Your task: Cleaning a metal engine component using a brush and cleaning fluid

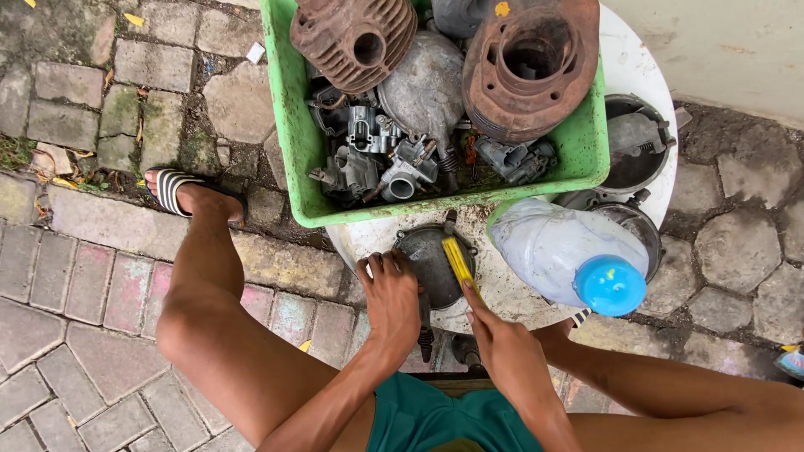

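My left hand [390,295] grips the near left edge of a round dark grey metal cover [431,251] that lies on a white round table [502,289]. My right hand [501,336] holds a yellow-handled tool [458,259], its yellow part laid across the cover's right side. Both hands sit close together at the table's near edge, above my lap in green shorts.
A green plastic crate [295,125] full of rusty engine cylinders [529,63] and carburettor parts [381,159] stands beyond the cover. A cloudy plastic bottle with a blue cap [609,285] lies to the right, near metal casings [632,151]. My sandalled foot [180,191] rests on paving stones at left.
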